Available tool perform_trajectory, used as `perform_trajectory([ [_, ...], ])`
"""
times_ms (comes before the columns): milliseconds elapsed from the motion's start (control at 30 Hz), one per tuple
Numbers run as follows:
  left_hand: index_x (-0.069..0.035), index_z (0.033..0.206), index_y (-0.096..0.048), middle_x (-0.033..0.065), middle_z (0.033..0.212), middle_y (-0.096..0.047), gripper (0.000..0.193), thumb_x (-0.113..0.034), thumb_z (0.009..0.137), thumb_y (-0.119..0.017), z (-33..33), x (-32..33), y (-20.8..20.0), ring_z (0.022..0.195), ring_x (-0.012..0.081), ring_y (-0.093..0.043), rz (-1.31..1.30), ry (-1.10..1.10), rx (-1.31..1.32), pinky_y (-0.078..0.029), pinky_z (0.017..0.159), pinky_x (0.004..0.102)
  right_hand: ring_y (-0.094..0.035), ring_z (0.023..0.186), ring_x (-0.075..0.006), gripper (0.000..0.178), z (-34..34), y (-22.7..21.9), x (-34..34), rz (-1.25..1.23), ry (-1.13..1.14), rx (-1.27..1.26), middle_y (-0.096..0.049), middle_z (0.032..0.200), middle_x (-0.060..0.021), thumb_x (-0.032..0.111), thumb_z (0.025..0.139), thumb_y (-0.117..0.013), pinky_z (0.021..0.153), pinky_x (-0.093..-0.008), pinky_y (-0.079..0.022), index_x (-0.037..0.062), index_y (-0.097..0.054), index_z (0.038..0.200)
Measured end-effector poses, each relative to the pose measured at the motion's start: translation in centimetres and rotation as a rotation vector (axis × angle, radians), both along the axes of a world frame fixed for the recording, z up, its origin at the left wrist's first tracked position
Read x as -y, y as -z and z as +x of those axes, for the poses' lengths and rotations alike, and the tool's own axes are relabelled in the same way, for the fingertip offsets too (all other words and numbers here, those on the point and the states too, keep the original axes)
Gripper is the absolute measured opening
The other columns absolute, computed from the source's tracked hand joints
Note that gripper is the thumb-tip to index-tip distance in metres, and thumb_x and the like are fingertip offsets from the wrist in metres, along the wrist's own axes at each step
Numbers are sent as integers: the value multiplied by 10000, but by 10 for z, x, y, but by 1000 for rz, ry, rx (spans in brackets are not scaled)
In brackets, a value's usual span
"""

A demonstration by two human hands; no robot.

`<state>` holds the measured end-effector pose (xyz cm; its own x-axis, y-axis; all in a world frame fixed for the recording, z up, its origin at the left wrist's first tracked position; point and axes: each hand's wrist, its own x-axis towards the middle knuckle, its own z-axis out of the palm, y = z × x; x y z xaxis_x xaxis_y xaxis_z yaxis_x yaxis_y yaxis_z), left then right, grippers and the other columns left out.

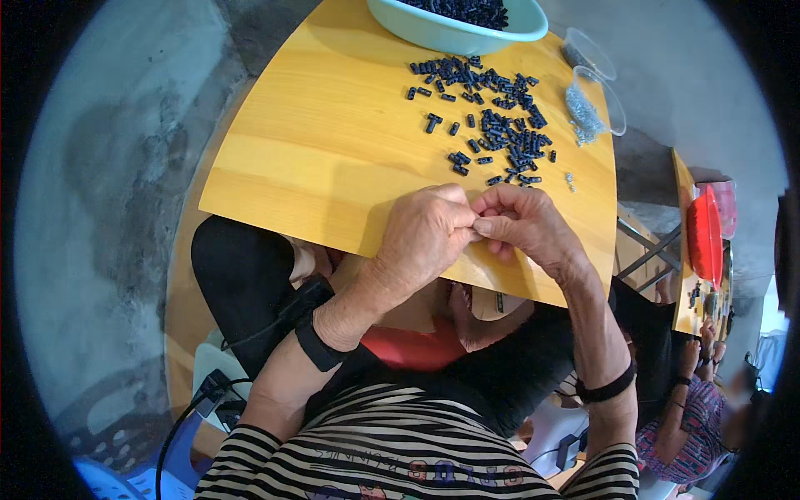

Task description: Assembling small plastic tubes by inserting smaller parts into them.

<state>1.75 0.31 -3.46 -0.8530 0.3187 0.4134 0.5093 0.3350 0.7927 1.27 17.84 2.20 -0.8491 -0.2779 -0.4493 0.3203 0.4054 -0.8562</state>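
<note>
My left hand and my right hand meet over the near edge of the yellow table. Both are closed in a pinch, fingertips touching. Whatever lies between the fingers is hidden by them. Just beyond my hands spreads a loose heap of small black plastic pieces, short and blocky, some joined in pairs or rows. To the right of that heap lie a few tiny pale bits on the wood.
At the far edge stands a light blue basin full of black pieces. Clear plastic tubs, one with small silvery parts, rest at the right edge. Farther right, another person sits at a second table with a red basin.
</note>
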Motion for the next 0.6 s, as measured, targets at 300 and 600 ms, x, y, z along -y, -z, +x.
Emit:
perform_trajectory([
  [300, -70, 758, -711, 68, 723, -604, 105, -114, 671, -751, 1, 4, -1, 682, 238, -628, -65, 22, 16, -498, 618, 351, -488, 577, -53, 332, 3, 0, 4, -126, 169, -194, -536, 706, 22, 299, 959, -539, 496, -197, -391, -10, -632, 1036],
  [600, -60, 771, -712, 80, 755, -619, 103, -112, 681, -711, 3, 4, -6, 795, 286, -610, -1, 77, 79, -489, 713, 398, -494, 667, -66, 316, -6, 9, 61, -380, 456, -545, -563, 775, 6, 271, 991, -490, 615, -214, -433, -8, -627, 1043],
])
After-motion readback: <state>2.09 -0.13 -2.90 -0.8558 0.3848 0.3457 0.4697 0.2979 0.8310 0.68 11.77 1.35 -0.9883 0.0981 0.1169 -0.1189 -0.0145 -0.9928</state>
